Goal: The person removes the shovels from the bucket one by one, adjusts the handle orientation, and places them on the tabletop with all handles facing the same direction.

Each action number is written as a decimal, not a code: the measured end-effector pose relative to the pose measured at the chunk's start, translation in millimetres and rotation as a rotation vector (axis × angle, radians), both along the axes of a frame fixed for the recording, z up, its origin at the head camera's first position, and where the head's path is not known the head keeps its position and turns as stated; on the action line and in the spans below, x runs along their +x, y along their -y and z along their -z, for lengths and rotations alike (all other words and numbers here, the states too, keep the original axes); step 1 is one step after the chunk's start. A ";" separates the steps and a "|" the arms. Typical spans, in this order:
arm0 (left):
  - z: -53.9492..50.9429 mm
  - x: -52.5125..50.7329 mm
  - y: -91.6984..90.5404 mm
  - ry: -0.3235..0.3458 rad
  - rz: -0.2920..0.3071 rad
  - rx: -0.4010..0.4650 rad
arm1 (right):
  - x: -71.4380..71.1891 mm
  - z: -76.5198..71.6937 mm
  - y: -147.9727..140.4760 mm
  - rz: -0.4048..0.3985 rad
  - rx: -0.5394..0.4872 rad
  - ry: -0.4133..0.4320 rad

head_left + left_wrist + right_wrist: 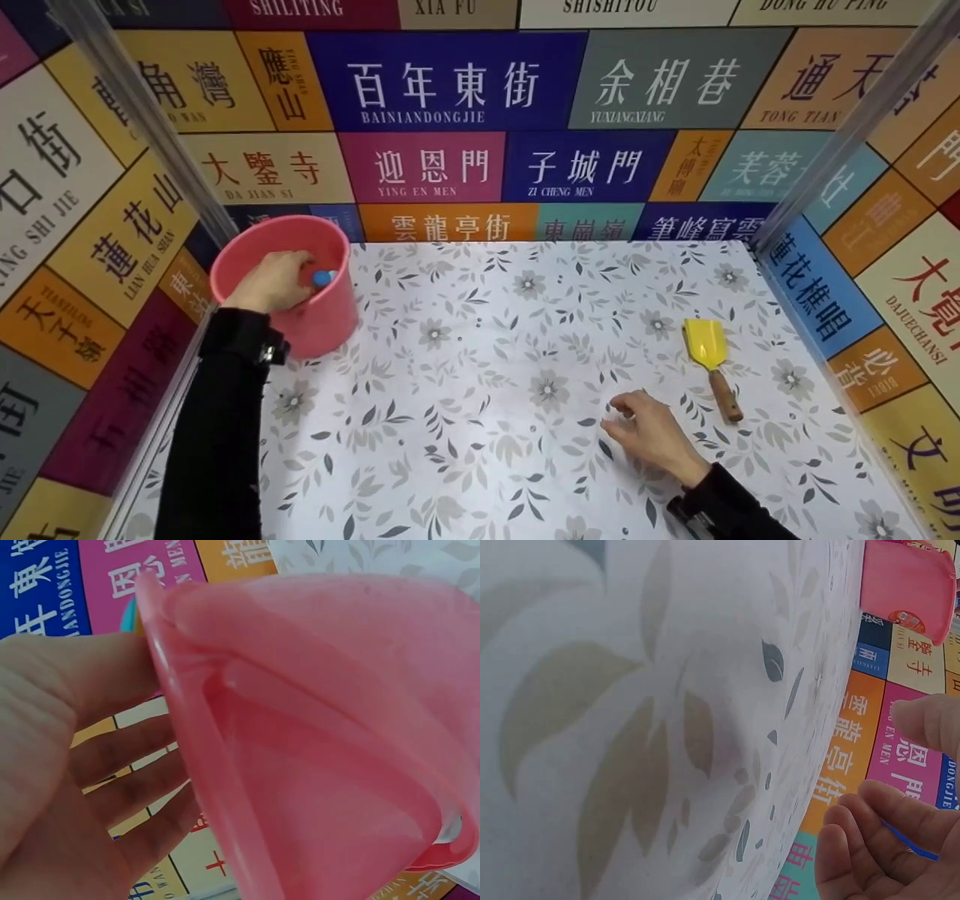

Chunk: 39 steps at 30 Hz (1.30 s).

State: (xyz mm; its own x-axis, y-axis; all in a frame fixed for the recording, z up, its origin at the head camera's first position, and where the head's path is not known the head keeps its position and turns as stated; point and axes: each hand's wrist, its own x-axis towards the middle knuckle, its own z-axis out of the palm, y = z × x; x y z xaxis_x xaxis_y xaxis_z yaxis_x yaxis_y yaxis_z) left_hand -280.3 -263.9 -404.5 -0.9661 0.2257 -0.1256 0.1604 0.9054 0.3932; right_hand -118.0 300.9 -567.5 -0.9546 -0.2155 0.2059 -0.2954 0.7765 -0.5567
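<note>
At the table's far left stands a pink bucket (322, 322), with my left hand (277, 281) reaching over its rim into it. Beside those fingers, inside the bucket, a blue round-ended thing (322, 278) shows; its kind is too small to tell. In the left wrist view the fingers of my left hand (82, 742) extend loosely past the bucket rim (180, 720), which hides their tips. My right hand (649, 435) hovers over the table with fingers loosely bent, nothing between them. To its right lies a yellow shovel (706, 345) with a wooden handle (725, 396).
The table (465, 450) has a white cover printed with grey leaves and flowers. Panels (442, 82) with coloured lettering stand along the back and both sides. The bucket sits close to the back left corner.
</note>
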 end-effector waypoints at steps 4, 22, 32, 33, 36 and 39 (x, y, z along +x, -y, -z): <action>3.4 -4.0 0.7 0.015 0.032 0.019 | 2.1 1.8 2.0 0.002 0.023 0.027; 13.8 -9.8 -2.1 0.027 0.052 0.020 | 5.4 6.9 4.6 -0.039 0.040 0.040; 15.7 -12.2 -1.2 -0.028 0.099 0.000 | 5.8 5.4 4.9 -0.041 0.037 0.033; 15.7 -12.0 -1.0 -0.038 0.105 0.001 | 5.8 5.9 4.7 -0.044 0.033 0.022; 15.4 -11.2 -0.2 -0.055 0.112 0.015 | 5.8 7.3 3.6 -0.055 0.020 -0.011; 14.1 -10.2 0.2 -0.067 0.114 0.035 | 5.5 8.2 2.2 -0.065 0.011 -0.035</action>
